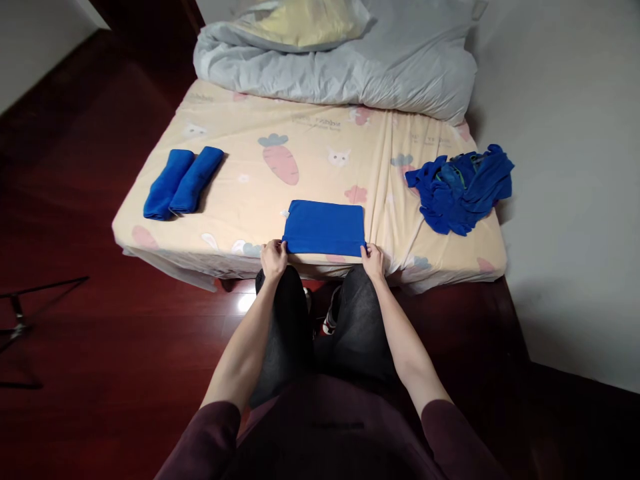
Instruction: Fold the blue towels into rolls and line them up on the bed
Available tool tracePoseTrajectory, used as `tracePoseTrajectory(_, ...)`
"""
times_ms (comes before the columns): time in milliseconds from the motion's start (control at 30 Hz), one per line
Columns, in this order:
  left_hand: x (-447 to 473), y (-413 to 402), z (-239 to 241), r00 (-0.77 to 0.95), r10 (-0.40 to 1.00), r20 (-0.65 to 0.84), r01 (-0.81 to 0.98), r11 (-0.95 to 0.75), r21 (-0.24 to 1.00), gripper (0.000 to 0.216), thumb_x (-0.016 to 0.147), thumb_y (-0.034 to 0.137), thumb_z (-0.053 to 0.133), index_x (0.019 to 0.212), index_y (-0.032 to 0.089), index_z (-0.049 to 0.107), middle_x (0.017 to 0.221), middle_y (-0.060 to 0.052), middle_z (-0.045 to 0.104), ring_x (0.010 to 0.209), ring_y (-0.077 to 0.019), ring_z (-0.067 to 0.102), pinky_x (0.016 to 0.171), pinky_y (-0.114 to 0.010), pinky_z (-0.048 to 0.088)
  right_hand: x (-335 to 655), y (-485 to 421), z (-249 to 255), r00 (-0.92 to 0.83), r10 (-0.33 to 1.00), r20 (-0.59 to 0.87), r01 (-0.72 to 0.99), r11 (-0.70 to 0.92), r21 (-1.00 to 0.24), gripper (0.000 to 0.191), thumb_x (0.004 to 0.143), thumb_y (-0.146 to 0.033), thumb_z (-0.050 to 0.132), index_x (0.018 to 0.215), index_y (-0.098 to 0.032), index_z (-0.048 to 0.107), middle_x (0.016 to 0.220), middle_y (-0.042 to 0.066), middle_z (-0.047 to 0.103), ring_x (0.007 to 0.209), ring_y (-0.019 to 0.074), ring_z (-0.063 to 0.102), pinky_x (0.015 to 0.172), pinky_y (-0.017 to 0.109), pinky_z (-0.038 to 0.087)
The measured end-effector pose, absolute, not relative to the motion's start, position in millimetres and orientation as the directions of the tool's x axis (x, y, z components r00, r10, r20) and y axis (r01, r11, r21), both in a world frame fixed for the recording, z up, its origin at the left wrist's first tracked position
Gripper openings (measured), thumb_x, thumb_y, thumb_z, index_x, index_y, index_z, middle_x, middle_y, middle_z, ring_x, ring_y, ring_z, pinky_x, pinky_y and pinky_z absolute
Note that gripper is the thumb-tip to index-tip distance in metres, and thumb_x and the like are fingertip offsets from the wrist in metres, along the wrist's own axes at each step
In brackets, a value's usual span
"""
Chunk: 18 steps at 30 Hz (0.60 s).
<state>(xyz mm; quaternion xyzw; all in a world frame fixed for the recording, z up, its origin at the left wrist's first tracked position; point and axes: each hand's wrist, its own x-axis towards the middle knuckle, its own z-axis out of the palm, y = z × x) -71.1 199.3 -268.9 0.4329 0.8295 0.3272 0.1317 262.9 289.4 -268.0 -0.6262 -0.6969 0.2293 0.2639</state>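
Observation:
A blue towel [326,223], folded into a flat rectangle, lies at the bed's front edge with a small white tag on its left side. My left hand [274,257] pinches its near left corner. At the near right corner, my right hand [373,260] grips the cloth between thumb and fingers. A narrow strip along the near edge appears folded over. To the left lie two rolled blue towels [184,183], side by side. A crumpled heap of blue cloths [463,190] rests on the right, with some greenish edging showing.
The bed [240,147] has a cream sheet with carrot and rabbit prints. A grey quilt [400,80] and a yellow pillow [310,21] lie at its far side. A wall [575,167] borders the right; black stand legs [19,320] stand on the floor at left.

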Motion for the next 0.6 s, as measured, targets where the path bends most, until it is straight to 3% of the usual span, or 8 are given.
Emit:
tracePoseTrajectory(100,-70,199,-268,-0.574,0.814,0.081,0.651,0.395,0.648,0.028,0.101,0.043,0.051,0.110,0.021,0.067,0.104,-0.014,0.073,0.109,-0.0334,0.061,0.100,-0.047,0.050,263,288,-267,-0.050,0.993,0.105,0.755,0.106,-0.647,0.028,0.101,-0.040,0.054,0.113,-0.020,0.069,0.092,0.007,0.073,0.084,0.0236,0.069,0.084,0.033,0.054)
tracePoseTrajectory(200,-69,197,-264,-0.544,0.826,0.148,0.694,0.343,0.634,0.029,0.100,0.036,0.054,0.121,0.019,0.066,0.119,-0.017,0.069,0.118,-0.0338,0.059,0.107,-0.049,0.047,263,285,-265,-0.050,0.975,0.217,0.767,0.176,-0.617,0.029,0.100,-0.035,0.055,0.121,-0.020,0.068,0.112,0.012,0.072,0.104,0.0263,0.068,0.095,0.037,0.054)
tracePoseTrajectory(300,-67,194,-259,-0.422,0.884,0.200,0.745,0.213,0.632,0.032,0.101,0.026,0.048,0.126,0.022,0.067,0.136,-0.015,0.066,0.131,-0.0318,0.054,0.115,-0.049,0.043,263,283,-261,-0.165,0.941,0.295,0.752,0.314,-0.580,0.029,0.103,-0.028,0.050,0.118,-0.021,0.073,0.125,0.013,0.071,0.119,0.0269,0.063,0.110,0.041,0.048)
tracePoseTrajectory(400,-69,193,-258,-0.301,0.937,0.180,0.755,0.118,0.645,0.041,0.101,0.021,0.039,0.129,0.022,0.069,0.143,-0.010,0.065,0.138,-0.0283,0.051,0.120,-0.049,0.040,264,282,-259,-0.259,0.919,0.297,0.708,0.390,-0.589,0.033,0.105,-0.026,0.045,0.115,-0.022,0.077,0.128,0.011,0.073,0.123,0.0262,0.061,0.115,0.043,0.045)
tracePoseTrajectory(600,-75,193,-263,-0.268,0.956,0.120,0.737,0.123,0.664,0.048,0.096,0.038,0.057,0.142,0.023,0.064,0.152,-0.008,0.061,0.143,-0.0302,0.047,0.124,-0.051,0.036,266,282,-258,-0.289,0.921,0.262,0.713,0.390,-0.583,0.034,0.099,-0.040,0.062,0.121,-0.018,0.077,0.134,0.012,0.072,0.126,0.0294,0.061,0.116,0.046,0.046)
